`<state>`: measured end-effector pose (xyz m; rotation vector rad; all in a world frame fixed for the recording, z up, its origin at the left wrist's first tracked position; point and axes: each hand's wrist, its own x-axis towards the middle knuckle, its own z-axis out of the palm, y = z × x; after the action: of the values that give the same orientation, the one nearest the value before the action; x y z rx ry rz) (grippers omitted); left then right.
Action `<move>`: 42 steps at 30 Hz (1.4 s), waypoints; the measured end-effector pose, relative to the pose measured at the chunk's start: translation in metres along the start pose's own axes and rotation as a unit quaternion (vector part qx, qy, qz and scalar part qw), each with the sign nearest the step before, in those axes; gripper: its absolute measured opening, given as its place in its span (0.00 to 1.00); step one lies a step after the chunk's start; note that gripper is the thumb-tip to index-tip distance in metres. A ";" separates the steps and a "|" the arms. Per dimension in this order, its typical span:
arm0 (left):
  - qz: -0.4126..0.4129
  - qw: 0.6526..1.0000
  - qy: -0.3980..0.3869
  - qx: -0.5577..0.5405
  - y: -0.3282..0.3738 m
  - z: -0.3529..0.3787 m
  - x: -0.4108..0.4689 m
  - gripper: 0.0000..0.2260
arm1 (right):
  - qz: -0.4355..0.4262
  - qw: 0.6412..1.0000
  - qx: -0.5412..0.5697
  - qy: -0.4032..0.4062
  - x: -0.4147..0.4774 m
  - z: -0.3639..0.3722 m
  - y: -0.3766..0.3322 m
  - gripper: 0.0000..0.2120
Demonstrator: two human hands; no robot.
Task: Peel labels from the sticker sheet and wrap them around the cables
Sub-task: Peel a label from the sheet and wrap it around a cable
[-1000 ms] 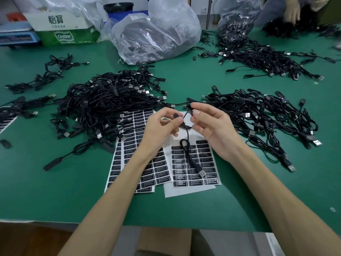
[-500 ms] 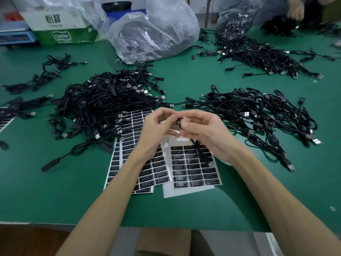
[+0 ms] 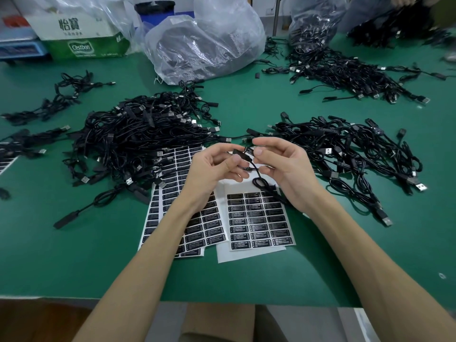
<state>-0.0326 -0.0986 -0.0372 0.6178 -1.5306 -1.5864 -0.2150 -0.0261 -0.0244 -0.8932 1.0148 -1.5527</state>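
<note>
Both hands are raised over the sticker sheets at the table's middle. My left hand (image 3: 212,169) pinches a thin black cable (image 3: 259,181) near its small black module. My right hand (image 3: 283,169) pinches a black label (image 3: 249,151) at the same end of that cable. The cable loops down over the right sticker sheet (image 3: 259,218), white with rows of black labels. A second sticker sheet (image 3: 172,206) lies to its left, partly under my left forearm.
A big heap of black USB cables (image 3: 138,144) lies left of the hands, another cable heap (image 3: 357,154) right, a further cable pile (image 3: 345,70) at the back right. Clear plastic bags (image 3: 202,45) and a cardboard box (image 3: 81,35) stand at the back. Another person's hand (image 3: 404,0) works far right.
The hands have drawn slightly apart and lifted a little. The cable's module end and the label now show between the fingertips; before, the fingers were bunched close over them.
</note>
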 end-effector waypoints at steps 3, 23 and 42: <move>0.012 0.999 0.023 0.023 -0.001 0.000 0.000 0.07 | -0.005 1.000 -0.006 0.013 0.000 0.001 0.001 0.11; 0.018 1.000 0.003 -0.006 -0.001 -0.001 0.000 0.08 | 0.005 0.999 -0.047 0.017 -0.002 0.005 0.004 0.12; 0.004 0.998 0.044 -0.048 -0.003 -0.002 0.001 0.09 | -0.046 0.998 0.050 -0.015 -0.003 -0.003 -0.017 0.13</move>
<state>-0.0326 -0.1008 -0.0406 0.6189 -1.3822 -1.5969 -0.2233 -0.0205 -0.0102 -0.9019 0.8780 -1.6475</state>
